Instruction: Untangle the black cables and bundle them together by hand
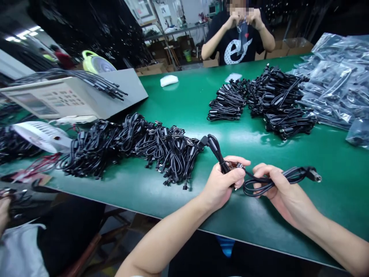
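My left hand (223, 182) is closed around one end of a coiled black cable (261, 181), just above the green table (187, 104). My right hand (278, 188) is closed on the other end of the same coil, and a metal-tipped plug (314, 175) sticks out to its right. A thick black connector loop (211, 143) rises from my left fist toward a long pile of black cables (132, 148) to the left.
Two more heaps of black cables (265, 102) lie at the far middle, with bagged cables (337, 80) at the right. A grey tester box (72, 96) and white fan (43, 134) stand left. A person (238, 34) sits opposite. A white pad (169, 80) lies far.
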